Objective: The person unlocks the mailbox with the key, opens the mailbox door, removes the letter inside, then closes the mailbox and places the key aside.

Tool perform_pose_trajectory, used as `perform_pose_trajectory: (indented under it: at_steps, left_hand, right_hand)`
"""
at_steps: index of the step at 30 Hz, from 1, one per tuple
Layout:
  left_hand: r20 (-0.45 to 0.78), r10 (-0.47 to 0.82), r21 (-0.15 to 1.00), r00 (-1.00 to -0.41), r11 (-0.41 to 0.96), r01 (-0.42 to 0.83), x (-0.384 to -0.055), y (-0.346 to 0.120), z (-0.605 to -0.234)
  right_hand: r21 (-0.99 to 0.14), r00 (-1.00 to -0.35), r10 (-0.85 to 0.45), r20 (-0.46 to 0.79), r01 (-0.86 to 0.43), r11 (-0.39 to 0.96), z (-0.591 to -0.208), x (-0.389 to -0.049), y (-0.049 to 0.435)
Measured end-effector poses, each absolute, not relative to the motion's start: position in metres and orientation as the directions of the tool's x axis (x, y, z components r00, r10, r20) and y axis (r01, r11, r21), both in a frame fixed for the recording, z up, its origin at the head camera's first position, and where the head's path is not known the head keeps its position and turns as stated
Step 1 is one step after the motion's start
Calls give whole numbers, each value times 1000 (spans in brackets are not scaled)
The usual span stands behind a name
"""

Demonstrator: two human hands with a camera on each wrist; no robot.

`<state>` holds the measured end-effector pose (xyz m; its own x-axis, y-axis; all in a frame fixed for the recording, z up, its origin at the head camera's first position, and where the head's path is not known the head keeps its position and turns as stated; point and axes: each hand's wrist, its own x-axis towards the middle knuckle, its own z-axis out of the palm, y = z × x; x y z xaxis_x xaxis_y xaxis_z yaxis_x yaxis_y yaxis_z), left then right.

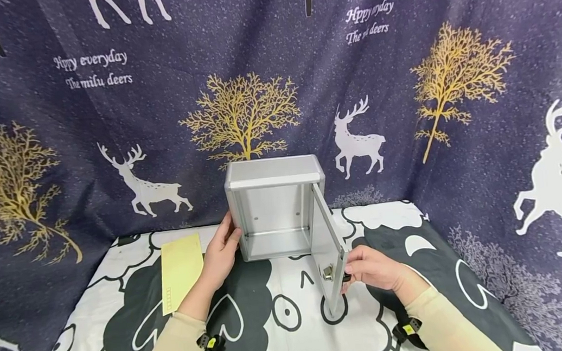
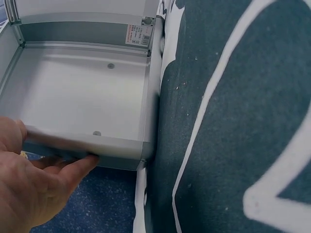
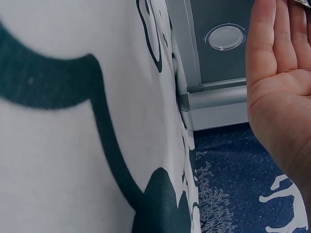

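A silver metal mailbox [image 1: 274, 170] stands upright at the back of the table, its interior bare. Its hinged door [image 1: 323, 238] is swung out toward me on the right, with a lock cam [image 1: 327, 272] on the inner face. My left hand [image 1: 221, 256] grips the left wall; in the left wrist view the hand [image 2: 39, 179] has its fingers beneath that wall. At the door's free edge my right hand [image 1: 373, 268] pinches what looks like a black-headed key [image 1: 347, 277] by the lock. Only part of the right hand [image 3: 286, 92] shows in the right wrist view, its fingertips cut off.
A yellow envelope [image 1: 182, 272] lies left of the mailbox, beside my left forearm. The table wears a black-and-white patterned cloth [image 1: 292, 338]. A dark blue curtain [image 1: 262, 46] with deer and trees hangs behind and along the sides.
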<state>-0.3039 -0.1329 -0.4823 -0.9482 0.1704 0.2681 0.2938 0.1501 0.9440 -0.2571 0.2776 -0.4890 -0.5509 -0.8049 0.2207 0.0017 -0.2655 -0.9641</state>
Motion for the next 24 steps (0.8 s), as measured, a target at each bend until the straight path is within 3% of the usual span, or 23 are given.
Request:
perform_pose_trajectory:
  at_steps: [24]
  left_hand:
    - [290, 159, 911, -944, 255, 323, -303, -133, -481]
  right_hand:
    - [-961, -574, -788, 224, 5, -277, -487, -249, 255]
